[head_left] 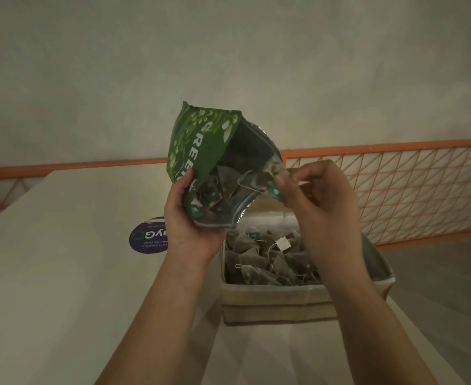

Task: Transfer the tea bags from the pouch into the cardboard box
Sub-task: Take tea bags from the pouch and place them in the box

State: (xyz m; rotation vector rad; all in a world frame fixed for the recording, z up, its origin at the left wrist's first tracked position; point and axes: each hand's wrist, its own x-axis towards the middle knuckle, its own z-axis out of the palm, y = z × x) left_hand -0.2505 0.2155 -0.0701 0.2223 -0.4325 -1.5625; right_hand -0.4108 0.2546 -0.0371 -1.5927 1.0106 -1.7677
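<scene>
Pale tabletop [62, 273] bearing a round dark-blue sticker [148, 238] with white lettering, partly hidden behind the left wrist. An orange wire-mesh barrier [409, 190] runs along the table's far edge, with a plain grey-green wall above it.

The cardboard box [278, 301] stands on the table at centre right, open at the top and filled with pyramid tea bags [256, 262] whose strings and one white paper tag [283, 243] lie across the heap. The right forearm crosses over the box's right half and hides that part of its contents.

The green pouch [201, 151] is held in the air above the box's far-left corner, tilted with its opened mouth facing the camera and down toward the box; more tea bags and green tags show inside.

The left hand [189, 218] grips the pouch from below and the left side, thumb on its printed face, fingers curled behind. The right hand [320, 195] is at the pouch mouth's right edge, thumb and fingers pinching a tea bag [267, 173] there, its green tag [275, 193] just beside the fingertips.
</scene>
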